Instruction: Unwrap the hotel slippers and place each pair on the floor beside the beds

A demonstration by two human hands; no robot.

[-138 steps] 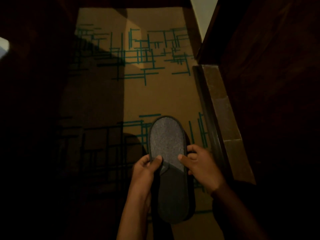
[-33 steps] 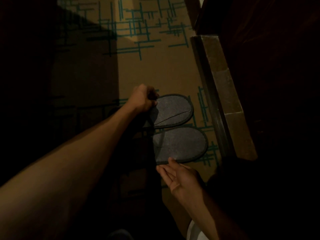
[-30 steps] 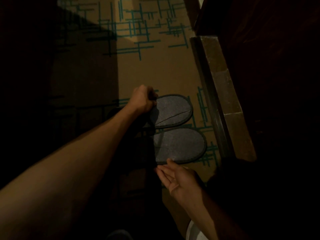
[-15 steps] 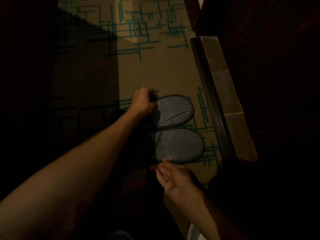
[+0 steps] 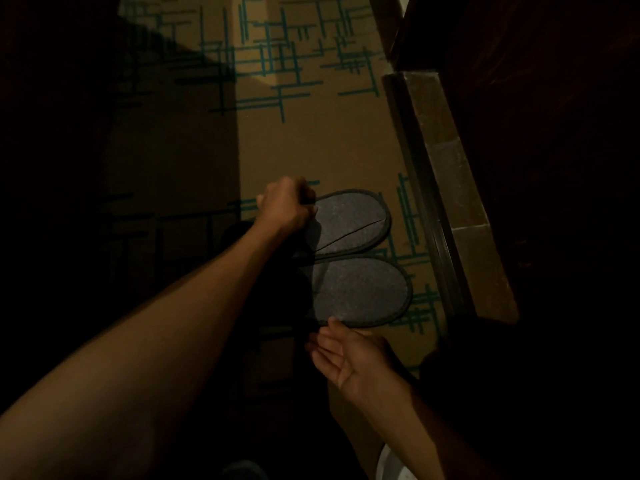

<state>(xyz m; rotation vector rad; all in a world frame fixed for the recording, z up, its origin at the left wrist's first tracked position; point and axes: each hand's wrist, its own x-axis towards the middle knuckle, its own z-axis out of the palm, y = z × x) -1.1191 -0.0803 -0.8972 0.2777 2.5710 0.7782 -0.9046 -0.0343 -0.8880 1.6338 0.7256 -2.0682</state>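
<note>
Fingers of the left hand [image 5: 285, 207] pinch the far grey felt slipper's [image 5: 349, 221] edge, nudging it parallel to its twin [image 5: 360, 291]; right hand [image 5: 349, 358] spread, fingertips steadying. Both lie on patterned carpet [image 5: 311, 143] beside the bed base [image 5: 450, 174].

Both slippers are of grey cloth with a matt, slightly speckled, felt-like face: the far slipper [image 5: 349, 221] shows a thin crease line across it, and the near slipper [image 5: 360, 291] looks smooth and even. A darker cloth binding edges each one. The carpet [image 5: 311, 147] under them is a matt tan weave with flat teal line patterns. Beside it runs a ledge [image 5: 450, 168] that looks like polished brown stone, faintly mottled, with a dull sheen
</note>
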